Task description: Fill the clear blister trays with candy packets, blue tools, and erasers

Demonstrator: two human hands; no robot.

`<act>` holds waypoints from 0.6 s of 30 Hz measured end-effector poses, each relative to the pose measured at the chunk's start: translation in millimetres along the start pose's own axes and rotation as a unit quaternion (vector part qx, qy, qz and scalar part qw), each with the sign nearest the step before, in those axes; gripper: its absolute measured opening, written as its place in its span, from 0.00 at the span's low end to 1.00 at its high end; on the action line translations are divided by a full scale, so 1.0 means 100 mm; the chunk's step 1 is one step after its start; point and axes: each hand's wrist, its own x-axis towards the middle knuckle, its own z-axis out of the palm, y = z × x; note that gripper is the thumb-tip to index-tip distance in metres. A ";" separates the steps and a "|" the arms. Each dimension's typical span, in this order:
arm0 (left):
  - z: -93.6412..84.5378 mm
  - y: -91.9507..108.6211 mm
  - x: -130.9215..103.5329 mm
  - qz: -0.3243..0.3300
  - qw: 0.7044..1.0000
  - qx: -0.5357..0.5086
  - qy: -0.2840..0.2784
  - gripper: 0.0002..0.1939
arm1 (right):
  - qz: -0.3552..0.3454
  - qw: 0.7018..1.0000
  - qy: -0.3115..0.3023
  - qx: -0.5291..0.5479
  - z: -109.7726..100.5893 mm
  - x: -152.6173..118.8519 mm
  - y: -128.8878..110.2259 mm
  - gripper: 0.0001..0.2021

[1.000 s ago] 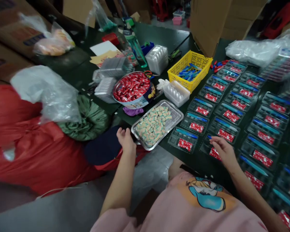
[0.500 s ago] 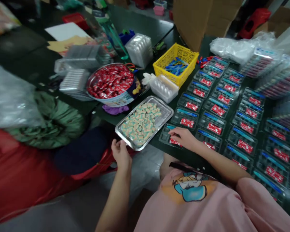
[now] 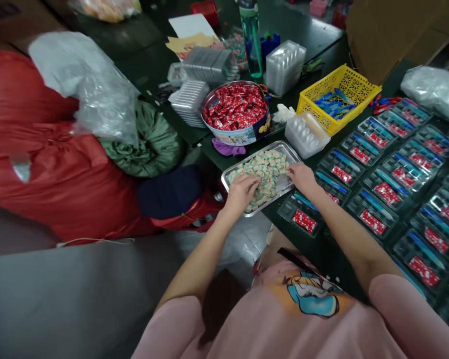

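Observation:
A shallow metal tray (image 3: pixel 250 214) lies at the table edge, heaped with small cream-and-teal pieces (image 3: pixel 267 172) whose kind is too small to tell. Over the left part of the heap, my left hand (image 3: pixel 242 192) has its fingers drawn together among the pieces; what is between them is hidden. My right hand (image 3: pixel 302 177) reaches across the tray's right side, fingertips closed together at the edge of the heap, their contents too small to make out. Just right of the tray, a clear plastic case (image 3: pixel 290 212) holds a blue pen and a red patterned packet (image 3: pixel 304 221).
Behind the tray stand a round tin (image 3: pixel 234 135) of red packets, clear plastic trays (image 3: pixel 307 134) and a yellow basket (image 3: pixel 340 87) of blue pens. Rows of filled cases (image 3: pixel 374 219) cover the right side. A green bottle (image 3: pixel 251 42) stands farther back; red sacks (image 3: pixel 86 184) are left.
My left hand has moved from the tray's near rim onto the pieces. My right hand has left the nearest case for the tray, and a blue pen now shows in that case. The view has swung left.

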 end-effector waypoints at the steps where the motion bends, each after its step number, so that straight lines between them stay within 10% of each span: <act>1: 0.02 0.01 0.05 0.007 1.000 0.003 -0.004 0.09 | 0.006 1.000 -0.001 -0.009 0.02 0.02 0.02 0.07; 18: 0.57 -0.05 1.31 0.091 0.941 0.195 -0.263 0.22 | 0.048 0.999 -0.001 0.013 0.09 0.21 0.05 0.17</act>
